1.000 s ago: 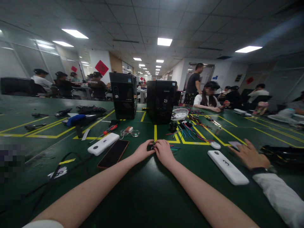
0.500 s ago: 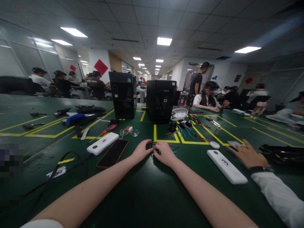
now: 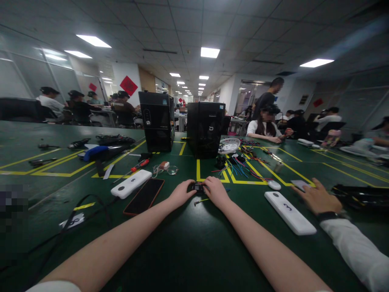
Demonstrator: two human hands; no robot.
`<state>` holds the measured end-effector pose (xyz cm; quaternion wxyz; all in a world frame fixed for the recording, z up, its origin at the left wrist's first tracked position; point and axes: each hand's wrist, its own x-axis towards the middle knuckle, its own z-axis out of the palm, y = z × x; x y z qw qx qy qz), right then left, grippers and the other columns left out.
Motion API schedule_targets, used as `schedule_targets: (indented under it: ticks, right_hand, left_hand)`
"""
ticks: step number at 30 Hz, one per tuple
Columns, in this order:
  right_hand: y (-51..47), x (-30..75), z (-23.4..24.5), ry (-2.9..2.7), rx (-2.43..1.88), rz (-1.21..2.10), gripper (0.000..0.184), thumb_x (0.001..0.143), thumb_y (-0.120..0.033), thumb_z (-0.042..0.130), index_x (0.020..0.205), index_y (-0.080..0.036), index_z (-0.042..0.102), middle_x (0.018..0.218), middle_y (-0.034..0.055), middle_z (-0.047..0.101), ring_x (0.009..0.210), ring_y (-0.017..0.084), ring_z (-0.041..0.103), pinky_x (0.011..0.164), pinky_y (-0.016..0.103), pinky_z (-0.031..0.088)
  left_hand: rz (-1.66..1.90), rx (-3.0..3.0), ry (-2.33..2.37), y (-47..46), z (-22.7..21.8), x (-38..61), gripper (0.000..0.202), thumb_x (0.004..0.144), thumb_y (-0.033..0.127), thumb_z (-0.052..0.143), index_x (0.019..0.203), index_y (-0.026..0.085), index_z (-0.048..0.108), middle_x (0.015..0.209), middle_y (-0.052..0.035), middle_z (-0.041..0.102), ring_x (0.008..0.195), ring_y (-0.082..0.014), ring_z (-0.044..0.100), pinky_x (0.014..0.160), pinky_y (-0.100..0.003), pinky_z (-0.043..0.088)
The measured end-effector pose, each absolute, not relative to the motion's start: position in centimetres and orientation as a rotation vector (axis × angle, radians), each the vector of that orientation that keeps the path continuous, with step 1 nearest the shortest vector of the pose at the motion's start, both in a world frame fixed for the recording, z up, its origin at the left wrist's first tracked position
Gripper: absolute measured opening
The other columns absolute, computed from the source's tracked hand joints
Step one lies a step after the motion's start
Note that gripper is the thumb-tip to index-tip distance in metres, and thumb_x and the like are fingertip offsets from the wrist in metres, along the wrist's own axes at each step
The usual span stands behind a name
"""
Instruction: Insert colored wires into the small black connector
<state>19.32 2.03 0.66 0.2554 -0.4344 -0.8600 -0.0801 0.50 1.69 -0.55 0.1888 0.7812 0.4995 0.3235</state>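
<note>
A small black rectangular part (image 3: 198, 187) lies between my hands, low over the green table (image 3: 194, 243). My left hand (image 3: 183, 192) is closed on its left end, thumb and fingers pinching it. My right hand (image 3: 217, 192) is closed on the right end of the same part. Just below them lies a short wire with a dark connector (image 3: 197, 202) and a yellow-green lead. A blue wire tip shows past my right fingers. Fine details of the black part are too small to make out.
Two black computer towers (image 3: 156, 121) stand ahead. To my left lie a phone (image 3: 145, 196), a white numbered box (image 3: 131, 183) and a screwdriver (image 3: 140, 164). On the right are loose wires (image 3: 238, 166), another white box (image 3: 290, 213) and a co-worker's hand (image 3: 319, 196).
My right hand has shifted slightly right, so more of the black part shows between my hands. The short wire below them is now exposed. A standing person in the background has moved right.
</note>
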Motion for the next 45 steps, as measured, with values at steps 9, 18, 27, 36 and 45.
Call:
schedule_targets:
  ticks: [9,18,27,36,45]
  right_hand:
    - [1.8,18.7,0.2,-2.229,-1.169,-0.116,0.009,0.082,-0.011,0.046,0.082,-0.017,0.052,0.086,0.0051,0.052,0.082,0.017,0.047,0.075,0.029,0.039]
    - [1.6,18.5,0.5,-2.09,-1.174,-0.003,0.011,0.082,-0.011,0.042,0.08,-0.018,0.05,0.084,0.005,0.051,0.081,0.018,0.048,0.074,0.031,0.041]
    - [0.8,18.5,1.3,-2.207,-1.051,0.054,0.007,0.078,-0.013,0.047,0.079,-0.018,0.052,0.082,0.0036,0.052,0.08,0.016,0.048,0.072,0.028,0.039]
    - [-0.1,17.2,1.8,-2.18,-1.053,0.042,0.014,0.078,-0.013,0.047,0.089,-0.017,0.055,0.091,0.0063,0.055,0.089,0.018,0.048,0.081,0.032,0.038]
    - [0.9,16.9,0.3,-2.071,-1.277,0.194,0.01,0.075,-0.014,0.051,0.079,-0.018,0.059,0.084,0.0037,0.057,0.086,0.018,0.051,0.077,0.031,0.037]
  left_hand:
    - [0.892,2.213,1.394,1.6,-0.3,0.5,0.037,0.075,0.024,0.061,0.111,0.017,0.055,0.11,-0.0085,0.061,0.102,-0.0233,0.056,0.091,-0.035,0.042]
    - [0.873,2.197,1.382,1.7,-0.2,0.4,0.037,0.075,0.024,0.061,0.111,0.017,0.055,0.112,-0.0085,0.061,0.104,-0.0239,0.055,0.093,-0.037,0.041]
    - [0.924,2.214,1.412,1.8,-0.6,0.5,0.032,0.074,0.026,0.062,0.105,0.017,0.056,0.105,-0.0073,0.062,0.098,-0.0226,0.057,0.088,-0.034,0.043]
    - [0.892,2.27,1.37,1.2,0.2,0.2,0.03,0.075,0.03,0.061,0.102,0.019,0.055,0.099,-0.0055,0.062,0.093,-0.0221,0.057,0.083,-0.033,0.044]
    - [0.772,2.271,1.288,0.1,1.6,0.4,0.032,0.071,0.034,0.065,0.1,0.022,0.06,0.102,-0.005,0.064,0.1,-0.0242,0.056,0.103,-0.045,0.027]
